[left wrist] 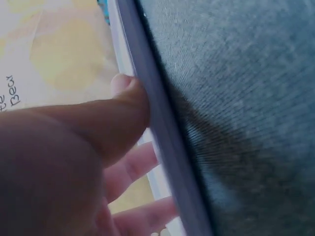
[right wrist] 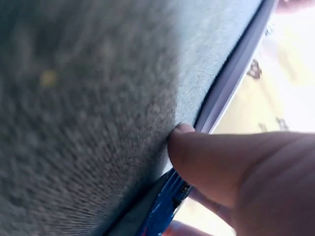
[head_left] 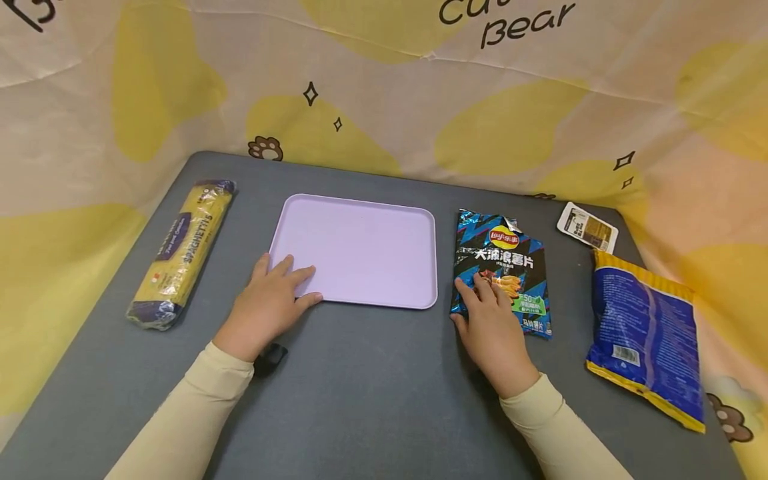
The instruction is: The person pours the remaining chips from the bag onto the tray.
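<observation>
A lilac rectangular tray point(head_left: 366, 247) lies flat on the grey table. My left hand point(head_left: 264, 307) rests on its near left corner, fingers spread and fairly straight. In the left wrist view the thumb touches the tray's rim point(left wrist: 170, 142). To the right of the tray is a black and blue Lay's potato chip bag point(head_left: 504, 257), lying face up. My right hand point(head_left: 495, 337) lies over its near left part with relaxed fingers. The right wrist view has the thumb point(right wrist: 206, 157) beside the bag's blue edge point(right wrist: 167, 201), its tip close over the table.
A yellow and purple spaghetti pack point(head_left: 180, 257) lies at the left. Far right is a blue bag with yellow ends point(head_left: 648, 340), and behind it a small white and brown packet point(head_left: 588, 227). A patterned cloth point(head_left: 384, 87) hangs behind the table.
</observation>
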